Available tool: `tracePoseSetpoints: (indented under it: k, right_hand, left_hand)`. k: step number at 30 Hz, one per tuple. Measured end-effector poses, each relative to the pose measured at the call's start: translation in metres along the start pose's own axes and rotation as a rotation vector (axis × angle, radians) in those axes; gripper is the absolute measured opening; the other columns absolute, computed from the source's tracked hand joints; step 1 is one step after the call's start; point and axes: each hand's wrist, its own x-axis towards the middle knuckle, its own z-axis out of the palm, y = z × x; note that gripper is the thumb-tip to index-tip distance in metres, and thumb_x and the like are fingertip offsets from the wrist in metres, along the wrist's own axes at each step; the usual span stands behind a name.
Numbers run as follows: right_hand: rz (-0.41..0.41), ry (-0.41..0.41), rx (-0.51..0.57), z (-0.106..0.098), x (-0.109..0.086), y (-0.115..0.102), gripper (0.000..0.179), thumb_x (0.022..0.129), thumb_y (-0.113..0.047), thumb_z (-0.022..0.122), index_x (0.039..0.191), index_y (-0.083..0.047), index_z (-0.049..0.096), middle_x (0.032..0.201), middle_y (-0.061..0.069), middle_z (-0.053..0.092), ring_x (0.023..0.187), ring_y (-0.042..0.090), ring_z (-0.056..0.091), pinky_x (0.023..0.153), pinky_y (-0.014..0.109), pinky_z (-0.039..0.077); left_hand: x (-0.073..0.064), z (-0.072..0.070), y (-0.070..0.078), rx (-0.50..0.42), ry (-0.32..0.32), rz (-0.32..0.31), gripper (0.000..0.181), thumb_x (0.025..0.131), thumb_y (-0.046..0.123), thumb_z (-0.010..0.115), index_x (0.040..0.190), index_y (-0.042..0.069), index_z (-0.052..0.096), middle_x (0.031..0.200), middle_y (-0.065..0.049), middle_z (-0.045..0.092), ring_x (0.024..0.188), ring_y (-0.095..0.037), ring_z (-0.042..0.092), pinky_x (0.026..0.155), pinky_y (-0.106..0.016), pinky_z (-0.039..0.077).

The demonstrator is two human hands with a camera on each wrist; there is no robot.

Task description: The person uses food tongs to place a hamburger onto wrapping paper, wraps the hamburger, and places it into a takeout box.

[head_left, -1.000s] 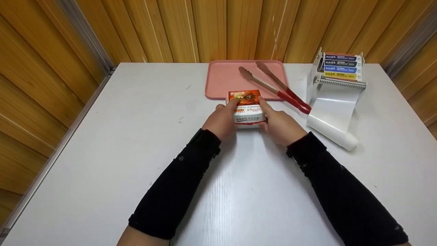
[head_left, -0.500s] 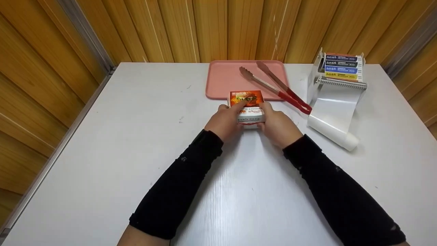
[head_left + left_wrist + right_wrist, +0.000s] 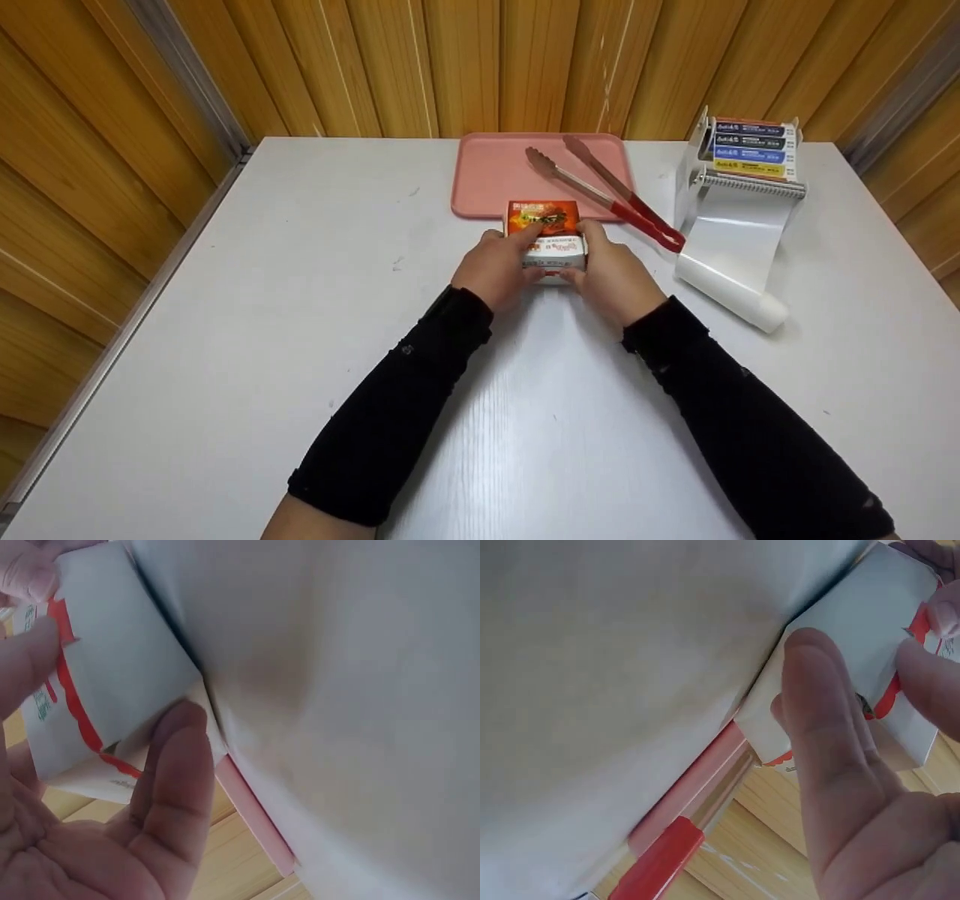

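A small cardboard burger box (image 3: pixel 556 251), white with an orange burger picture on its lid, sits on the table between both hands. My left hand (image 3: pixel 491 271) holds its left side, one finger lying over the lid and the thumb at the front face. On the opposite side, my right hand (image 3: pixel 621 281) grips it with the thumb also at the front. In the left wrist view the white front of the box (image 3: pixel 127 645) shows a wavy red band along the lid seam. The right wrist view has a thumb (image 3: pixel 930 679) at that red seam. The inside is hidden.
Behind the box lies a pink tray (image 3: pixel 487 176), with red-handled tongs (image 3: pixel 646 225) resting across its right side. Farther right stands a dispenser (image 3: pixel 750 150) with several coloured labels, its white sheet (image 3: pixel 731 240) unrolled onto the table. A wood-panelled wall (image 3: pixel 461 67) borders the back.
The box and both hands have shifted slightly right. The left finger has slid farther across the lid, and both thumbs have come closer together at the front seam.
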Motion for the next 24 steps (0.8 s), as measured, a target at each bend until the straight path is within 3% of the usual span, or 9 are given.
tracePoseSetpoints:
  k: [9,17,24]
  right_hand:
    - [-0.036,0.029,-0.023,0.0019,0.0006,-0.0008,0.06,0.098,-0.016,0.074,0.142,-0.003,0.036,0.12,0.032,0.07,0.105,0.044,0.071,0.089,0.055,0.057]
    - [-0.011,0.009,-0.05,0.0007,0.0017,-0.0008,0.084,0.098,-0.021,0.076,0.164,-0.005,0.027,0.133,0.033,0.066,0.122,0.046,0.066,0.104,0.058,0.051]
    - [-0.024,0.015,-0.083,-0.0009,0.0021,-0.0012,0.083,0.097,-0.019,0.075,0.164,-0.001,0.029,0.133,0.033,0.066,0.121,0.047,0.067,0.105,0.059,0.05]
  left_hand:
    - [0.0,0.0002,0.0013,0.008,0.002,-0.005,0.07,0.098,0.027,0.075,0.16,0.037,0.044,0.137,-0.019,0.063,0.112,-0.028,0.068,0.099,-0.043,0.057]
    - [-0.0021,-0.002,-0.0016,0.007,0.0,0.004,0.072,0.097,0.022,0.076,0.16,0.038,0.044,0.131,-0.018,0.065,0.111,-0.026,0.066,0.098,-0.041,0.056]
    - [-0.0022,-0.0033,-0.0004,-0.022,-0.001,0.024,0.074,0.097,0.011,0.075,0.159,0.038,0.046,0.126,-0.017,0.067,0.102,-0.025,0.066,0.092,-0.039,0.057]
